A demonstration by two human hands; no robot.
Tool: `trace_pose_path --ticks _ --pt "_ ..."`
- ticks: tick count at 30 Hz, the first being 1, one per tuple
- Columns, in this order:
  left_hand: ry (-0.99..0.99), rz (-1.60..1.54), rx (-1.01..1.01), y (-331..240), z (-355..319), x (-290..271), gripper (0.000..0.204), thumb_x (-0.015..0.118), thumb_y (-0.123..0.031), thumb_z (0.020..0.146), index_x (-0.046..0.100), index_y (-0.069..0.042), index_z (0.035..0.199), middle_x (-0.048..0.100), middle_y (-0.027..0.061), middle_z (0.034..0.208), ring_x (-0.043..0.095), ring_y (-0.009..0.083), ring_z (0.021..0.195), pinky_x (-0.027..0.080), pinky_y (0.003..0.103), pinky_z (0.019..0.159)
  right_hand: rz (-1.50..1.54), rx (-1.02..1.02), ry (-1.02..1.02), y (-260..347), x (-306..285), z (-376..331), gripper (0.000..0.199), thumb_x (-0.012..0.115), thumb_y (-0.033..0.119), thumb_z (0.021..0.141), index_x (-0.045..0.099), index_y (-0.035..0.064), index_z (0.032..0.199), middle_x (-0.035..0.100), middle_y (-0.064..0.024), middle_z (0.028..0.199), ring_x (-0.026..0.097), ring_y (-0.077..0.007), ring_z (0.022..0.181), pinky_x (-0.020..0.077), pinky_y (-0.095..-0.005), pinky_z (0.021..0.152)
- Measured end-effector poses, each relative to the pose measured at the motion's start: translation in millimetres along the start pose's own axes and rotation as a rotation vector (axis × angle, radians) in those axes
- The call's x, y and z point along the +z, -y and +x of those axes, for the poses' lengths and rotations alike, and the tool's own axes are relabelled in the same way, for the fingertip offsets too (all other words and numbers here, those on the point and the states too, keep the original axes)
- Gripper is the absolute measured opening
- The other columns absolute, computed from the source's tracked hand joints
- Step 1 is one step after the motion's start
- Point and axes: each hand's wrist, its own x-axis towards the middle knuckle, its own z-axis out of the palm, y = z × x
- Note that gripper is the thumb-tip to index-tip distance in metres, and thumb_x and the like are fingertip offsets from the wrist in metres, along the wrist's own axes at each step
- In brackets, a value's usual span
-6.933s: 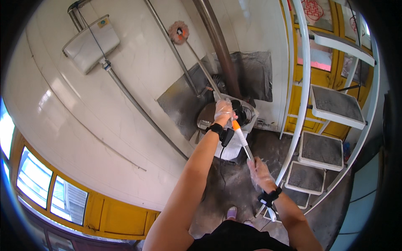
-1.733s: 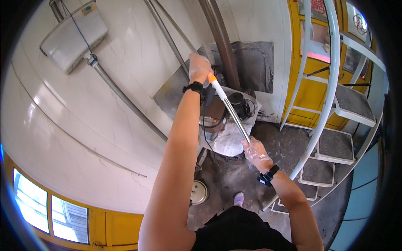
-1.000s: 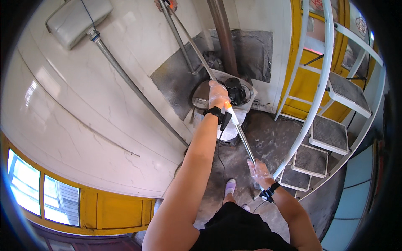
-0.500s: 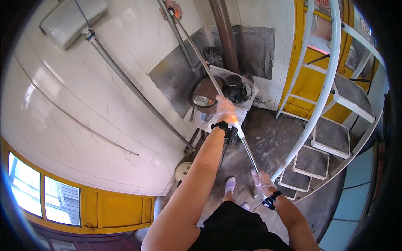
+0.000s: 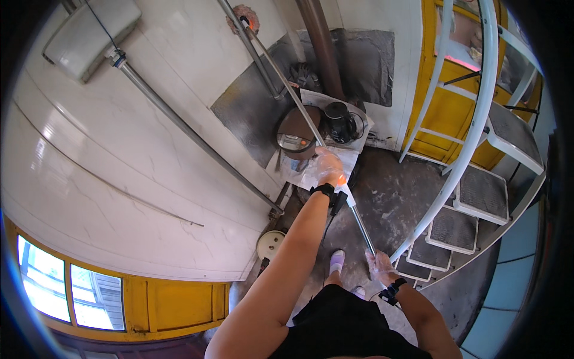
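Observation:
Both my hands, in clear plastic gloves, are closed around a long metal pole (image 5: pixel 360 224) that runs up and away toward the white wall. My left hand (image 5: pixel 327 166) grips it about midway, near a white sleeve. Lower down, my right hand (image 5: pixel 381 266) holds the near end. The pole's thin far end reaches a rough, round reddish-brown patch (image 5: pixel 253 20) on the wall, where something small and orange shows; I cannot make out whether they touch. Beneath the pole stand a brown rice cooker (image 5: pixel 297 127) and a black kettle (image 5: pixel 341 124) on a paper-covered surface.
A white ladder (image 5: pixel 483 192) with dark treads stands at my right, before a yellow door (image 5: pixel 431 122). Metal pipes (image 5: pixel 185 125) and a brown pipe (image 5: pixel 321 51) run along the walls. A white tank (image 5: pixel 89 39) hangs upper left. A round pale object (image 5: pixel 271 244) sits by the wall's foot.
My view has shifted slightly, and both hands and the lower pole sit a little farther right and lower. Each hand keeps its grip; the pole's tip stays by the wall patch.

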Motion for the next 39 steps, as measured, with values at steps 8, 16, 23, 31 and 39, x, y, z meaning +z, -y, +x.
trace_pose_path --ticks 8,16,23,31,39 --pt "0.166 0.912 0.683 -38 71 -56 0.025 0.054 -0.023 0.087 0.074 -0.01 0.095 0.072 0.0051 0.096 0.065 0.0208 0.093 0.04 0.035 0.077 -0.168 0.192 0.021 90 -6 47 0.064 0.042 0.054 0.095 0.062 -0.0057 0.085 0.061 -0.0322 0.077 0.06 -0.0494 0.079 0.0477 -0.0493 0.064" --pt "-0.115 0.796 0.669 -47 81 10 0.019 0.056 -0.02 0.084 0.074 -0.016 0.085 0.071 0.0016 0.083 0.066 0.0183 0.083 0.043 0.037 0.071 -0.029 0.425 -0.044 104 -62 63 0.057 0.044 0.048 0.097 0.063 -0.0062 0.09 0.061 -0.031 0.08 0.06 -0.0474 0.082 0.0467 -0.0506 0.067" --pt "-0.087 0.022 0.292 -34 79 -48 0.027 0.054 -0.019 0.089 0.056 0.006 0.098 0.066 0.0244 0.097 0.065 0.0366 0.093 0.051 0.04 0.082 0.03 0.208 -0.118 57 -27 56 0.056 0.046 0.049 0.096 0.063 -0.004 0.093 0.061 -0.0306 0.078 0.061 -0.0482 0.081 0.0469 -0.0476 0.067" --pt "0.003 -0.232 0.302 -121 -38 -159 0.054 0.065 -0.037 0.086 0.045 0.008 0.107 0.062 0.0311 0.099 0.06 0.0474 0.097 0.049 0.046 0.084 0.031 0.067 -0.205 42 -51 -5 0.054 0.045 0.048 0.096 0.061 -0.0021 0.086 0.059 -0.0258 0.072 0.057 -0.0438 0.069 0.0428 -0.047 0.062" --pt "0.362 -0.944 0.427 -146 -118 -224 0.028 0.052 -0.027 0.098 0.041 -0.002 0.102 0.058 0.0099 0.08 0.068 0.021 0.064 0.056 0.031 0.052 0.321 0.155 0.014 -79 1 -64 0.041 0.052 0.046 0.095 0.053 0.0083 0.079 0.044 0.0041 0.062 0.044 -0.0094 0.056 0.0368 -0.0269 0.05"
